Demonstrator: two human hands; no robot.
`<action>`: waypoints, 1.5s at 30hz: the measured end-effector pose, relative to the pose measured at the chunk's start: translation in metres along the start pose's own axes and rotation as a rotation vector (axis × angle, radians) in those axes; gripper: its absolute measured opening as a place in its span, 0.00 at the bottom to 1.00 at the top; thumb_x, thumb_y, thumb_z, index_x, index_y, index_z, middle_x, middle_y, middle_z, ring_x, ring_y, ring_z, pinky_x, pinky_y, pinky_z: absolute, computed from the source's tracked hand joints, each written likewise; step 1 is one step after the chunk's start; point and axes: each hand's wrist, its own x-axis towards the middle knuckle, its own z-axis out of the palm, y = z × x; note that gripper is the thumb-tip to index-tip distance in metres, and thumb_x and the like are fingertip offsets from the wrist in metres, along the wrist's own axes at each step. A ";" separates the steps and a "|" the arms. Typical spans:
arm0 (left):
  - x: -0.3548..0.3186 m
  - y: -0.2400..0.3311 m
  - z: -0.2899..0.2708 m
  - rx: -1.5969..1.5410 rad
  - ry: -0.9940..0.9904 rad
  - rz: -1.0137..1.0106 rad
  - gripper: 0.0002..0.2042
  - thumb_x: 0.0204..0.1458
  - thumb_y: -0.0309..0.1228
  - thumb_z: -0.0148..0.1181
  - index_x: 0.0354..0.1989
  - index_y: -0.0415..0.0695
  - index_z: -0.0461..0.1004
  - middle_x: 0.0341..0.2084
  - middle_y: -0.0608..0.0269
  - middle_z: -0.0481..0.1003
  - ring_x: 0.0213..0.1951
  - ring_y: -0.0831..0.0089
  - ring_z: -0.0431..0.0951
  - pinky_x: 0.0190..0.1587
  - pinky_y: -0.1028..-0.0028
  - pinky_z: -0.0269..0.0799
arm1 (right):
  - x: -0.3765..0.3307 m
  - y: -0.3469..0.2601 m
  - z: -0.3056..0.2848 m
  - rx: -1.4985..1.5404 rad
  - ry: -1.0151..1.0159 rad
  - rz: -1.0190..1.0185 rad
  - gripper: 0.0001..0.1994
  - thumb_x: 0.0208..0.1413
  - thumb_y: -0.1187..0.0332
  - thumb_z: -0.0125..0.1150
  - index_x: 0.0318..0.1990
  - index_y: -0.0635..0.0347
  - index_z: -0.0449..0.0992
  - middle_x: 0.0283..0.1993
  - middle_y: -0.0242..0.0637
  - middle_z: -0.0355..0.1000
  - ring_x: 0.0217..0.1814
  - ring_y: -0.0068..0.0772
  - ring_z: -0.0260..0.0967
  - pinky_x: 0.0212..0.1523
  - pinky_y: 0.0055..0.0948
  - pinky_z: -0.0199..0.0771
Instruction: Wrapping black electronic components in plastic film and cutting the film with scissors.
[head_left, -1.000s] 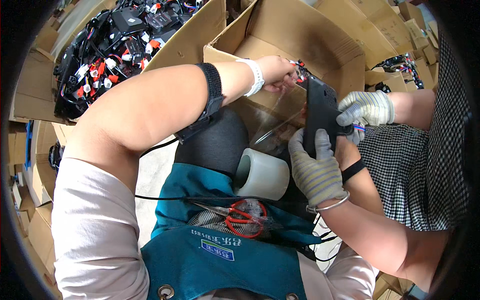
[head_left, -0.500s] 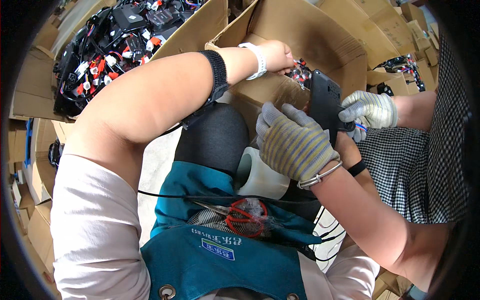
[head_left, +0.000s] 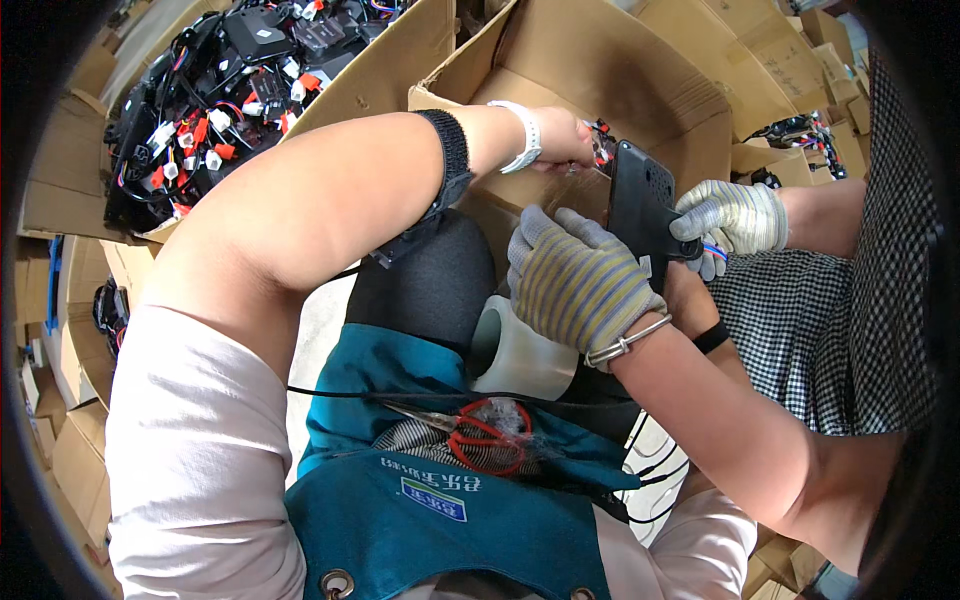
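My left hand (head_left: 562, 138), bare with a white band at the wrist, reaches over the near edge of an open cardboard box (head_left: 640, 55). Its fingers are curled together, and whatever they may hold is too small to make out. Just right of it, red and white connectors (head_left: 603, 142) partly show. My right forearm (head_left: 722, 352) comes up from the lower right; the hand disappears behind a flat black plastic housing (head_left: 642, 200) and a co-worker's gloved hands. One striped glove (head_left: 580, 283) covers the housing's near side; the other glove (head_left: 735, 216) grips its right edge, beside thin coloured wires.
A large carton (head_left: 345, 65) at the upper left is heaped with black units and connectors (head_left: 215, 130). Red-handled scissors (head_left: 487, 436) lie on my apron, near a clear film roll (head_left: 525, 350). A black cable (head_left: 400, 397) crosses my lap. The co-worker's checked clothing (head_left: 800, 330) fills the right.
My left hand has shifted slightly right and down, closer to the black housing. The housing and the co-worker's gloved hands have moved a little to the left.
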 end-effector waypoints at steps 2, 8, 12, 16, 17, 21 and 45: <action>0.001 0.004 -0.001 0.151 0.069 0.032 0.08 0.52 0.37 0.59 0.26 0.48 0.77 0.18 0.71 0.74 0.17 0.81 0.69 0.20 0.77 0.63 | -0.002 -0.002 -0.007 0.153 0.036 -0.003 0.15 0.63 0.56 0.46 0.46 0.55 0.72 0.43 0.34 0.69 0.49 0.32 0.66 0.53 0.32 0.65; -0.003 0.008 -0.002 0.419 0.256 0.107 0.11 0.50 0.39 0.60 0.22 0.47 0.77 0.17 0.66 0.75 0.21 0.74 0.73 0.27 0.71 0.69 | -0.002 0.030 0.039 1.269 0.316 0.110 0.05 0.51 0.65 0.64 0.31 0.55 0.77 0.33 0.37 0.71 0.42 0.36 0.70 0.50 0.33 0.70; -0.001 0.019 -0.006 0.519 0.289 0.167 0.10 0.50 0.40 0.60 0.24 0.48 0.77 0.18 0.64 0.75 0.23 0.72 0.75 0.31 0.71 0.70 | -0.007 0.038 0.053 1.811 0.366 0.193 0.04 0.48 0.69 0.66 0.30 0.56 0.78 0.33 0.38 0.73 0.43 0.39 0.71 0.52 0.34 0.70; 0.000 0.016 -0.014 0.486 0.250 0.184 0.09 0.50 0.38 0.60 0.25 0.47 0.78 0.19 0.67 0.76 0.24 0.76 0.74 0.31 0.72 0.70 | -0.002 0.030 0.035 1.253 0.423 0.029 0.03 0.48 0.71 0.65 0.30 0.57 0.79 0.34 0.38 0.73 0.44 0.41 0.72 0.52 0.36 0.70; -0.001 0.013 -0.016 0.428 0.222 0.184 0.08 0.50 0.37 0.60 0.26 0.47 0.78 0.20 0.68 0.76 0.24 0.78 0.73 0.31 0.73 0.70 | -0.005 0.038 0.046 1.464 0.386 0.037 0.03 0.48 0.71 0.65 0.31 0.58 0.79 0.34 0.39 0.73 0.44 0.41 0.72 0.52 0.36 0.70; -0.003 0.012 -0.016 0.227 0.136 0.133 0.06 0.50 0.34 0.58 0.27 0.47 0.77 0.19 0.72 0.73 0.21 0.81 0.70 0.27 0.77 0.67 | -0.012 0.039 0.052 1.764 0.346 0.090 0.05 0.48 0.70 0.66 0.31 0.59 0.79 0.35 0.40 0.73 0.44 0.41 0.72 0.53 0.36 0.71; -0.010 0.011 -0.009 -0.651 0.016 -0.066 0.06 0.58 0.25 0.51 0.39 0.38 0.73 0.32 0.58 0.79 0.32 0.74 0.82 0.37 0.76 0.82 | -0.012 0.033 0.050 1.797 0.416 0.046 0.07 0.49 0.71 0.65 0.34 0.62 0.77 0.36 0.41 0.72 0.42 0.43 0.72 0.53 0.38 0.71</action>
